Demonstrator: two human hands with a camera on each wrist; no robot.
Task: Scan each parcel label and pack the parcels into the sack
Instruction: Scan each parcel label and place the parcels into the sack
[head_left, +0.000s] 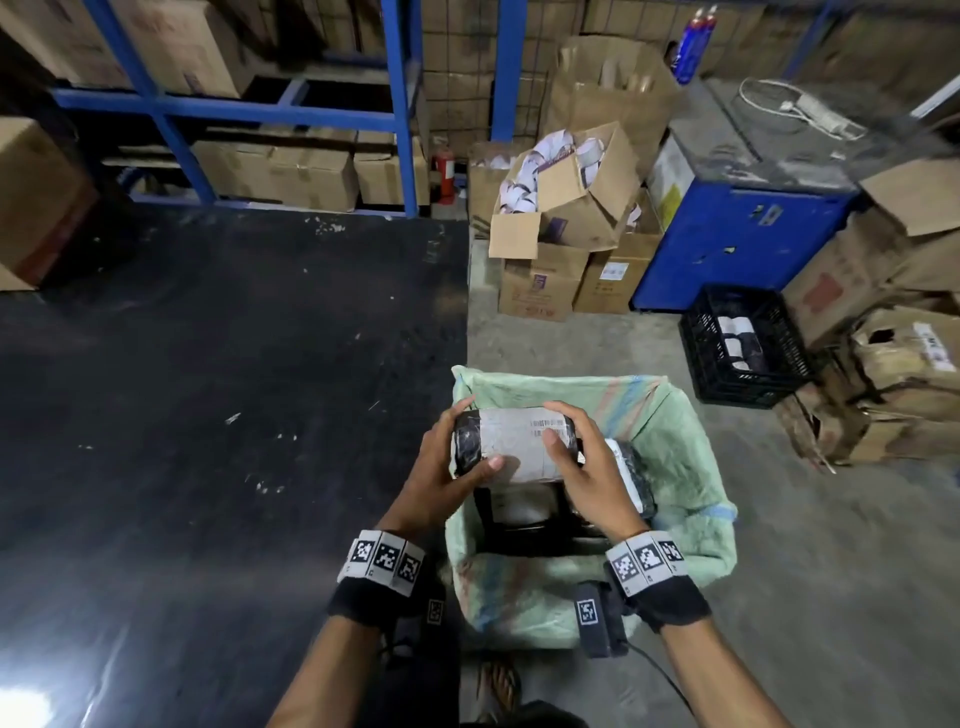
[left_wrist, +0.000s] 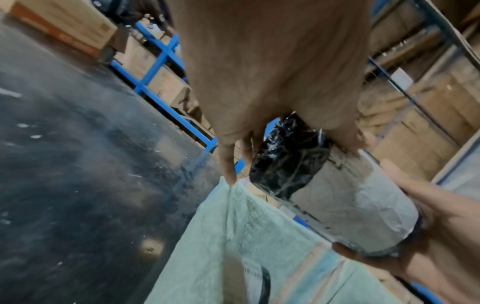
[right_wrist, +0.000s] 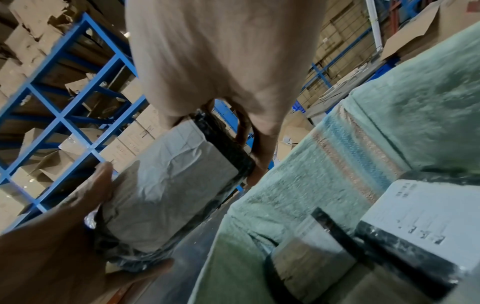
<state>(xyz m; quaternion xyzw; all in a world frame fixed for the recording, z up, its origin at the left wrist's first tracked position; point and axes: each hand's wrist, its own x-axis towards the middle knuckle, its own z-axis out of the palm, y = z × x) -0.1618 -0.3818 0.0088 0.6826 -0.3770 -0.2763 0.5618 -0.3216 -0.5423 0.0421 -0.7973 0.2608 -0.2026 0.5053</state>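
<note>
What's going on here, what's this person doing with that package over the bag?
A person holds a black-wrapped parcel with both hands, the left hand on one end and the right hand on the other, above the open green woven sack. Its white label faces up. At least two more wrapped parcels already lie inside the sack.

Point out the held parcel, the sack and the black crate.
held parcel (head_left: 519, 441), head view, on its white label.
sack (head_left: 691, 457), head view, on its right wall.
black crate (head_left: 696, 358), head view, on its left wall.

Black-wrapped parcel (head_left: 511, 441) with white label facing up, held level over open pale-green woven sack (head_left: 691, 467) on floor. Two more labelled black parcels (head_left: 631, 475) inside sack.
</note>
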